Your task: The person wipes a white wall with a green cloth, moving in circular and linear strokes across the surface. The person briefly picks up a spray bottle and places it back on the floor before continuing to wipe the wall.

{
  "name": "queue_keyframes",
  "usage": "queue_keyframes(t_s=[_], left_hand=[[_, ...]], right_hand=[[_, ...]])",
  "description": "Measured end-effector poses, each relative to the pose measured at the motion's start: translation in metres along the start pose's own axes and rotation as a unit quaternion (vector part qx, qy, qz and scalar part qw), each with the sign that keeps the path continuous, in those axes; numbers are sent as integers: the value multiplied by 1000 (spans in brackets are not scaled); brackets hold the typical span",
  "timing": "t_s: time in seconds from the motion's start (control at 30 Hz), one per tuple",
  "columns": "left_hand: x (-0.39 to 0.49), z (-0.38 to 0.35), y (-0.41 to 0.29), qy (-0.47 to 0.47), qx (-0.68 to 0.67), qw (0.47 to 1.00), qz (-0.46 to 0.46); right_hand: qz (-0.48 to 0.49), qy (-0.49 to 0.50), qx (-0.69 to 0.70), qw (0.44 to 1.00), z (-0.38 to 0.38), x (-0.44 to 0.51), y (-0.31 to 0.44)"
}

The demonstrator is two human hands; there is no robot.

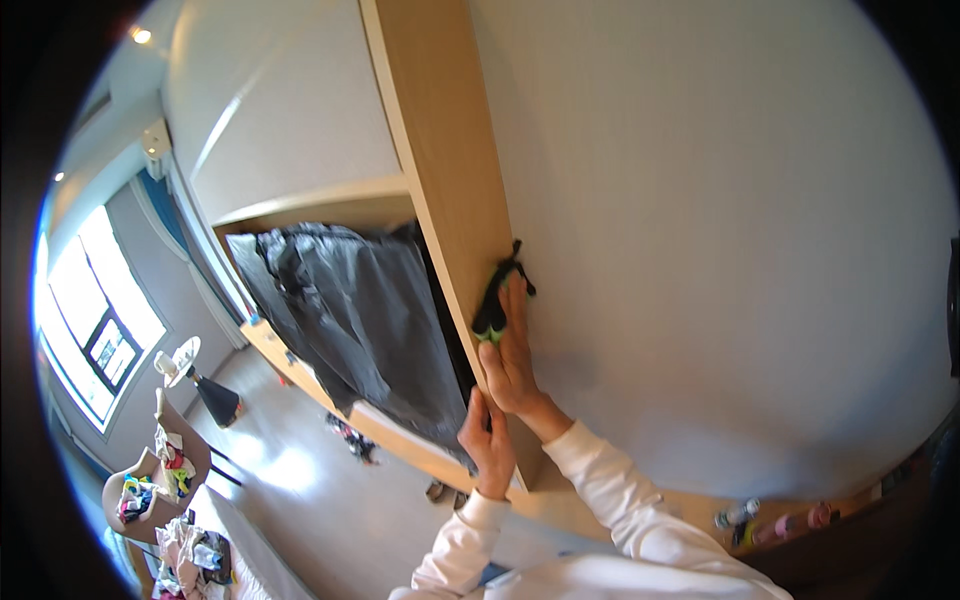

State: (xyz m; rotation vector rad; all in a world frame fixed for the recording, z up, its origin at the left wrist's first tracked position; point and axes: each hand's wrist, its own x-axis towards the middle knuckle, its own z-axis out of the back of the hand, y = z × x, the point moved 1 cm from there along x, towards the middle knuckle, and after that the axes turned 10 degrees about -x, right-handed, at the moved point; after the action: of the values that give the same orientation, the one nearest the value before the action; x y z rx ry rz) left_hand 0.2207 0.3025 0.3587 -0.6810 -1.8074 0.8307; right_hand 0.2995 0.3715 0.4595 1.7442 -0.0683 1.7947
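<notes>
My right hand point(511, 367) presses a small black-and-green item point(493, 304) with dangling black cords against the side of a light wooden upright panel point(442, 150). Its fingers cover part of the item, so its exact kind is unclear. Just below, my left hand point(487, 450) grips the front edge of that same panel, its fingertips close to my right wrist. To the left of the panel, a crumpled black plastic sheet point(360, 315) hangs across a wood-framed recess. What lies behind the sheet is hidden.
A plain wall point(712, 225) rises right of the panel. Bottles point(739, 514) stand on a wooden surface at lower right. Armchairs point(146, 487) and a bed point(240, 555) bear heaped clothes at lower left. Beyond are a round side table point(217, 397), shoes point(437, 491) and a window point(105, 315).
</notes>
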Motion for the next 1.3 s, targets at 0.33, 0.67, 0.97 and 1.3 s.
queue_keyframes(t_s=[0.33,0.67,0.97,1.3], left_hand=[[-1,2,12,-31,30,998,41],[-1,10,2,23,-55,997,55],[-10,43,6,-93,-255,957,101],[-32,76,30,-97,-209,961,154]], right_hand=[[79,-31,-3,996,7,153,25],[48,21,-50,997,-8,-19,11],[166,-26,-148,975,-3,26,20],[173,-36,-114,978,-1,26,18]])
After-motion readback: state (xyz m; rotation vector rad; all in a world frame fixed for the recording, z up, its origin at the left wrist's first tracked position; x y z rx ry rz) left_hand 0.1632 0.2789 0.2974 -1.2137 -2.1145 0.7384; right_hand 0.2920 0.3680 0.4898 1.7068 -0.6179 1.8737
